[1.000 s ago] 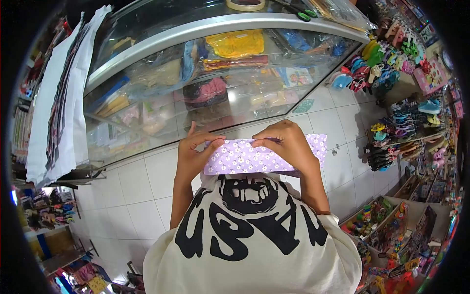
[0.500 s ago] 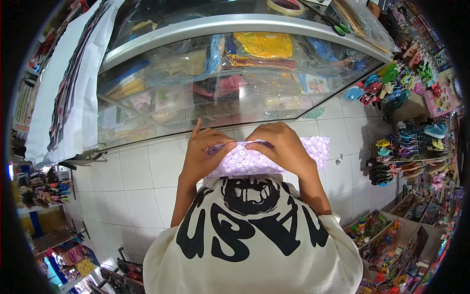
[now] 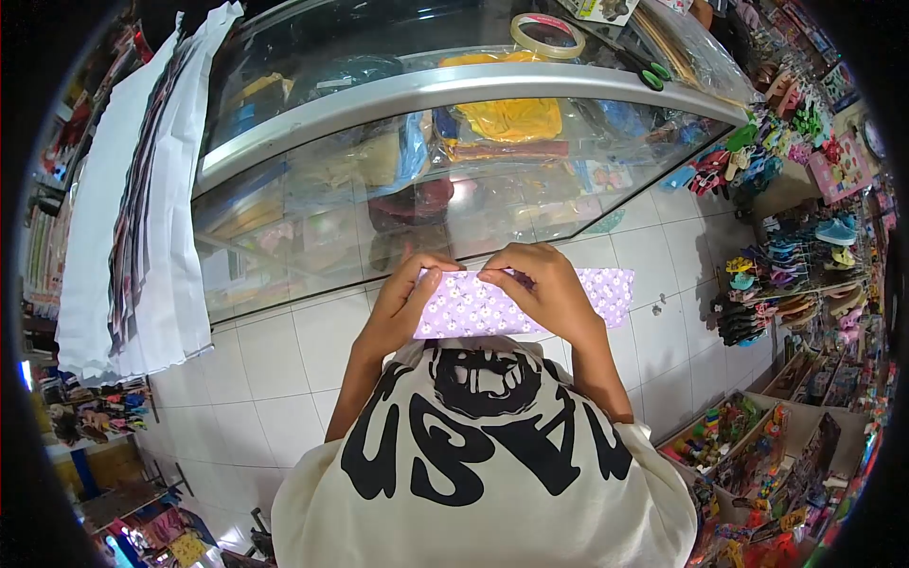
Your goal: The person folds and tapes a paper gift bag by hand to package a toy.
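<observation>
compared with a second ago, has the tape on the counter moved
No, as far as can be seen: the tape still lies just behind the counter's metal rail; the camera's view shifted.

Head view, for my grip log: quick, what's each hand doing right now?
Left hand: closed, pinching the upper edge of the purple floral piece.
Right hand: closed, pinching the same edge.

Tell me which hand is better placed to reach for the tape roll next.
Probably the right hand: in this view it sits almost directly below the tape roll, while the left hand is farther to the side. Both hold the flowered sheet, so whichever reaches would let go.
</observation>
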`<state>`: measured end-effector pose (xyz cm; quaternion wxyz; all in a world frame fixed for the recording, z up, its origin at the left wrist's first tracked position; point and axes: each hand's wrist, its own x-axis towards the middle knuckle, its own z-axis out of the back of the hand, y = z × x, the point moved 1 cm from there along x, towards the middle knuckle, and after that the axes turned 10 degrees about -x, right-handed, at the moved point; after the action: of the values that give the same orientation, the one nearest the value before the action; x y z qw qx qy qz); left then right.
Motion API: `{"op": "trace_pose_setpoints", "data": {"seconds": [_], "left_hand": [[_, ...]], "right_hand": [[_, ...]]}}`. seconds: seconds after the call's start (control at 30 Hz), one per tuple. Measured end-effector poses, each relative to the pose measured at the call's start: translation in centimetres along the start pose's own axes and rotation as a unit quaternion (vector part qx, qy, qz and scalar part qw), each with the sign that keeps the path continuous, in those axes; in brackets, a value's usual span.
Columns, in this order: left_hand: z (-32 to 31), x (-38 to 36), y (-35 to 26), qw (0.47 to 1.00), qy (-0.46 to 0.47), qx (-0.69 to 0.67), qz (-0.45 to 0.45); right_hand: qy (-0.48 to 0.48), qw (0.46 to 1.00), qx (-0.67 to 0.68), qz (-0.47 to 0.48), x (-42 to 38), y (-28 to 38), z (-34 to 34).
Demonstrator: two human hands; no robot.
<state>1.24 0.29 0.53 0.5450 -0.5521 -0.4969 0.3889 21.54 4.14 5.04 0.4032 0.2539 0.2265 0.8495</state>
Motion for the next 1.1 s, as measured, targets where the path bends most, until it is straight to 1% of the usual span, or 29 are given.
{"op": "trace_pose_setpoints", "data": {"seconds": [0.03, 0.13, 0.17, 0.23, 0.33, 0.43, 0.47, 0.57, 0.6, 0.63, 0.67, 0.7, 0.73, 0.83, 0.87, 0.97, 1.07, 1.1], "left_hand": [[-0.4, 0.0, 0.1, 0.999, -0.007, -0.046, 0.027], [-0.9, 0.0, 0.3, 0.992, -0.019, -0.109, 0.054], [-1.0, -0.2, 0.5, 0.989, -0.023, -0.131, 0.065], [-1.3, -0.5, 1.0, 0.987, -0.047, -0.139, 0.059], [-1.7, -1.1, 0.9, 0.984, -0.082, -0.148, 0.060], [-2.0, -1.9, 1.1, 0.980, -0.103, -0.149, 0.088], [-2.2, -2.2, 1.2, 0.978, -0.106, -0.149, 0.102], [-3.6, -2.2, -0.4, 0.997, -0.041, -0.049, -0.049], [-3.5, -2.4, -0.7, 0.996, -0.005, 0.020, -0.091], [-3.6, -2.5, -1.8, 0.983, 0.039, 0.136, -0.114], [-3.8, -2.6, -3.3, 0.955, 0.082, 0.250, -0.134], [-4.1, -2.8, -4.4, 0.912, 0.123, 0.360, -0.150], [-4.4, -2.9, -4.6, 0.898, 0.112, 0.401, -0.145], [-4.1, -3.1, -4.1, 0.918, 0.122, 0.360, -0.114], [-3.9, -3.2, -3.8, 0.915, 0.110, 0.366, -0.130], [-3.3, -3.8, -3.6, 0.924, 0.101, 0.347, -0.126], [-3.5, -4.1, -4.0, 0.904, 0.128, 0.392, -0.109], [-3.9, -4.1, -4.3, 0.890, 0.130, 0.421, -0.121]], "right_hand": [[-0.009, 1.000, -0.009, -0.005, 0.0, 0.1, -0.1], [0.013, 1.000, -0.006, -0.018, -0.4, -0.3, -0.1], [0.007, 1.000, -0.014, -0.014, -0.6, -0.3, 0.1], [-0.004, 0.999, -0.031, -0.008, -1.4, 0.0, 0.9], [0.036, 0.994, -0.090, 0.051, -3.4, -0.7, 2.4], [0.089, 0.983, -0.143, 0.076, -5.1, -0.8, 3.0], [0.087, 0.984, -0.137, 0.078, -5.5, -0.9, 3.0], [0.094, 0.986, -0.107, 0.084, -6.6, -1.7, 3.4], [0.095, 0.985, -0.112, 0.094, -7.0, -1.8, 3.6], [0.096, 0.983, -0.117, 0.106, -7.3, -1.9, 3.6], [0.098, 0.981, -0.120, 0.117, -7.6, -2.0, 3.6], [0.092, 0.980, -0.127, 0.122, -7.9, -2.2, 3.6], [0.086, 0.979, -0.134, 0.126, -8.1, -2.3, 3.5], [0.070, 0.977, -0.153, 0.133, -8.7, -1.8, 4.1], [0.063, 0.976, -0.160, 0.133, -8.9, -1.6, 4.3], [0.096, 0.984, -0.131, 0.070, -10.1, -3.3, 4.2], [0.123, 0.980, -0.110, 0.111, -10.3, -3.7, 4.1], [0.108, 0.981, -0.112, 0.118, -10.2, -3.9, 3.8]]}}
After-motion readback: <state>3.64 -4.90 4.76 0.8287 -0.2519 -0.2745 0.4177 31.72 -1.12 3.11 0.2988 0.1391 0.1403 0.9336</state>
